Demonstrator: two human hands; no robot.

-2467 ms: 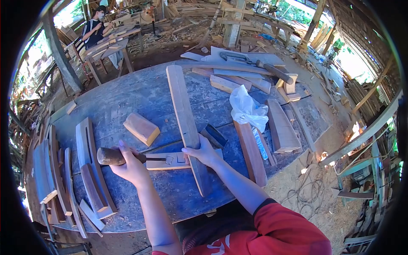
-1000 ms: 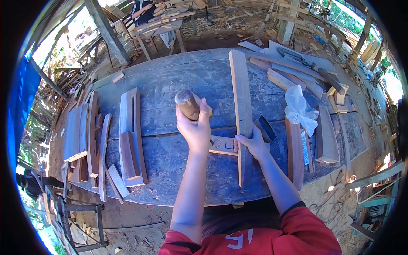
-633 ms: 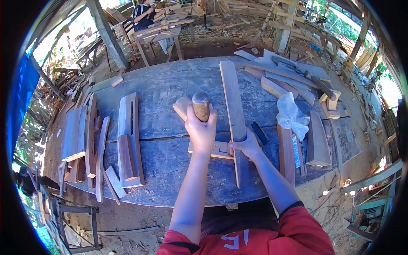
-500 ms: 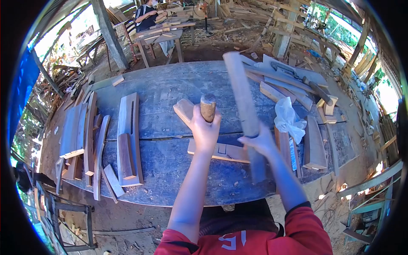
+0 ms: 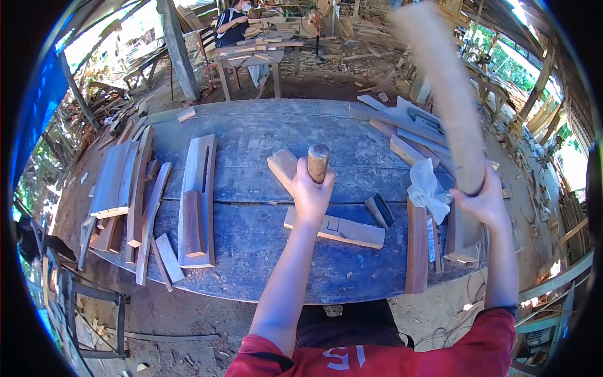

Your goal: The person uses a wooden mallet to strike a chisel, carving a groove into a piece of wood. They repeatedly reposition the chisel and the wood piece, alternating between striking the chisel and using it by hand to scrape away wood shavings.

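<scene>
My left hand point(image 5: 312, 193) is wrapped round an upright wooden handle point(image 5: 318, 163); its lower end is hidden by my hand. A short wooden block point(image 5: 284, 168) lies partly behind that hand. Just below is a wooden piece with a rectangle marked on its face point(image 5: 352, 231). My right hand point(image 5: 482, 200) grips the lower end of a long wooden piece point(image 5: 449, 94), blurred and raised above the right of the table. A small dark block point(image 5: 379, 210) rests between the two hands, at the marked piece's far edge.
Boards lie at the table's left point(image 5: 116, 176), with a slotted wooden piece point(image 5: 207, 207) beside them. A plastic bag point(image 5: 428, 188) and a reddish board point(image 5: 416, 251) are at right. More boards and a hand tool point(image 5: 424, 118) are farther back. Another person point(image 5: 231, 28) works behind.
My right hand has moved right and up with the long wooden piece, uncovering the small dark block. My left hand stays round the handle. The view has shifted slightly.
</scene>
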